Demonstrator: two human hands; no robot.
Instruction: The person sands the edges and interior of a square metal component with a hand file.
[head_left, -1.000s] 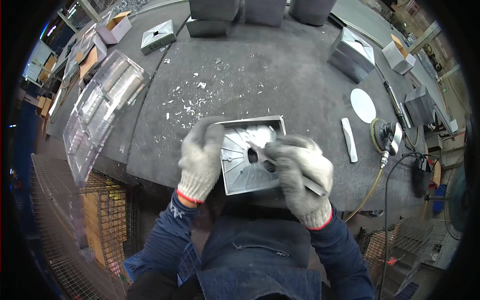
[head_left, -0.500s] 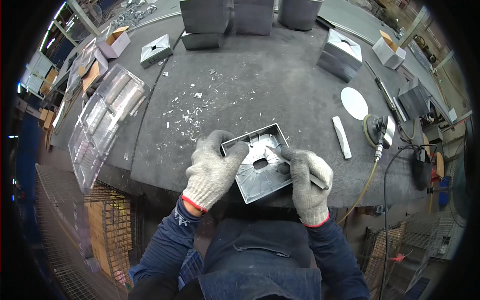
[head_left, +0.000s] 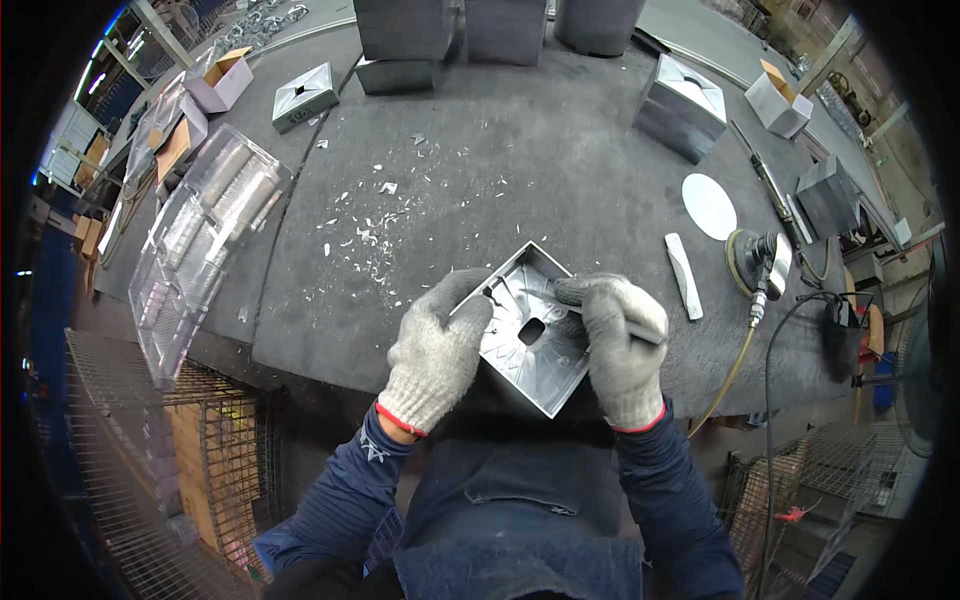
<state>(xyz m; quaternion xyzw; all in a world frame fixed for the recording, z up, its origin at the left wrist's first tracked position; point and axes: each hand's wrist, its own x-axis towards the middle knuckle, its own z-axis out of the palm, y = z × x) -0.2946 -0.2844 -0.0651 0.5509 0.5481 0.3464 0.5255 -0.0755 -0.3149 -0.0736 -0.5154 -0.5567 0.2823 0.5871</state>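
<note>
A shallow rectangular metal box (head_left: 512, 352), open side up, rests near the table's front edge; ribs and an oblong hole mark its inner floor. My left hand (head_left: 436, 345), in a whitish glove with grey fingers, grips its left wall, thumb inside. My right hand (head_left: 622, 345), gloved alike, is closed around a slim grey hand tool (head_left: 646, 333), whose rear end sticks out on the right. Its working tip is hidden by my fingers, which are at the box's right side, so its exact kind does not show.
Pale shavings (head_left: 372, 238) litter the table (head_left: 560, 160). To the right lie a flat whitish strip (head_left: 684, 277), a white disc (head_left: 709, 206) and a hosed sander (head_left: 757, 262). Clear plastic trays (head_left: 205, 250) stand left. Metal housings (head_left: 682, 110) line the back.
The box has turned clockwise and shifted slightly right. My left hand has moved right with it. My right hand has rolled over, and the tool's tip has gone out of sight.
</note>
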